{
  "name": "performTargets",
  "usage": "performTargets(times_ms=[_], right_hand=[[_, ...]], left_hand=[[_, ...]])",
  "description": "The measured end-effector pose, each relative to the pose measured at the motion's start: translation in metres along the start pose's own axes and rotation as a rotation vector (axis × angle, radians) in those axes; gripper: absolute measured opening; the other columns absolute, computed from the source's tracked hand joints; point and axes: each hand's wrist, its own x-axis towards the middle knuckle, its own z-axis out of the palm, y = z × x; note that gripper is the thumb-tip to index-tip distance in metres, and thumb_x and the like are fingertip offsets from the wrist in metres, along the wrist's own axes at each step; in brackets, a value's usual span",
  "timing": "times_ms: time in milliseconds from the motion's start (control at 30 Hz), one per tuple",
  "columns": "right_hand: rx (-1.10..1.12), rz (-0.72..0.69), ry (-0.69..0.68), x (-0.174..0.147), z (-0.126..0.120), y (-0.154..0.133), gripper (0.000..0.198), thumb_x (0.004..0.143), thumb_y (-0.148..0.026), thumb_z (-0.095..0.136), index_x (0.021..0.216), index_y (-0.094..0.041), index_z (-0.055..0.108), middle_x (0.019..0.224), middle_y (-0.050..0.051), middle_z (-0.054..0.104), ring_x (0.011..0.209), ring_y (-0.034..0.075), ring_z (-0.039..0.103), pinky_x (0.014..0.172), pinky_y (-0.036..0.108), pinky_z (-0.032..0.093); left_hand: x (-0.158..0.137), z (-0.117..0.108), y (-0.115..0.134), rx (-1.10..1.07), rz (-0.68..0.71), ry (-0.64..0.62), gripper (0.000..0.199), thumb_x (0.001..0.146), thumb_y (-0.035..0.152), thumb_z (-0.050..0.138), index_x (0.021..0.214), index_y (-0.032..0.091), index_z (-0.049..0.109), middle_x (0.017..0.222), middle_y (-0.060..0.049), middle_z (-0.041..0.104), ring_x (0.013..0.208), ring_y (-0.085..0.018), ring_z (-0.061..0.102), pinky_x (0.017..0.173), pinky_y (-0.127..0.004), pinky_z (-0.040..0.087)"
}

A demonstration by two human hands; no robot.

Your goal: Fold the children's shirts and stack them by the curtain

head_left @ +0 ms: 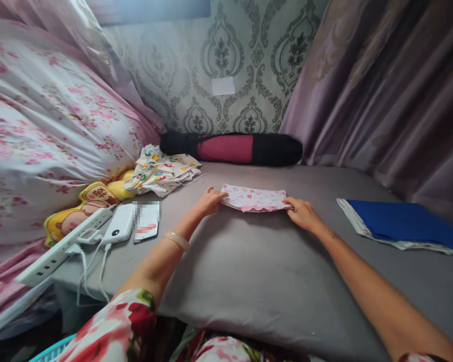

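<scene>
A folded white cloth (254, 195) with a pink and red print lies across the middle of the grey-covered surface (256, 266), a pink edge showing along its front. My left hand (210, 201) grips its left end between thumb and fingers. At the opposite end, my right hand (304, 213) pinches the right edge. Several layers show at the cloth's front side. Whether the cloth is slightly lifted or fully resting, I cannot tell.
On the right lies a folded blue cloth (411, 221) over white fabric. A crumpled patterned garment (162, 171), phone (148, 221), white power bank (120, 223), power strip (64, 251) with cables and yellow plush (62, 221) occupy the left. Behind stands a black-and-maroon roll bag (226, 149).
</scene>
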Motion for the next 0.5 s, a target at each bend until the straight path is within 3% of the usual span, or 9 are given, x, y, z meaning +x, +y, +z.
performTargets(times_ms=[167,333,500], right_hand=[[-0.028,-0.045,-0.088,-0.003,0.006,-0.001,0.05,0.079,-0.009,0.047,0.126,-0.022,0.061,0.123,0.008,0.064,0.111,0.024,0.057,0.095,0.037,0.041],[-0.017,-0.05,-0.134,-0.011,0.006,-0.005,0.048,0.078,-0.01,0.049,0.12,-0.025,0.066,0.124,0.007,0.063,0.11,0.023,0.056,0.095,0.038,0.039],[-0.029,-0.037,-0.188,-0.014,-0.007,-0.013,0.026,0.081,-0.026,0.054,0.099,-0.026,0.073,0.113,0.004,0.068,0.102,0.022,0.058,0.092,0.035,0.038]], left_hand=[[-0.009,0.001,-0.009,-0.007,-0.004,-0.013,0.058,0.073,0.001,0.038,0.123,0.024,0.059,0.129,-0.005,0.063,0.122,-0.018,0.054,0.114,-0.04,0.022],[-0.012,0.003,-0.013,-0.016,0.008,-0.067,0.056,0.072,0.003,0.043,0.12,0.024,0.062,0.133,-0.006,0.06,0.126,-0.019,0.051,0.111,-0.038,0.027],[-0.005,-0.001,-0.017,-0.044,-0.036,-0.127,0.045,0.073,0.007,0.046,0.108,0.025,0.067,0.121,-0.004,0.068,0.116,-0.02,0.058,0.104,-0.032,0.035]])
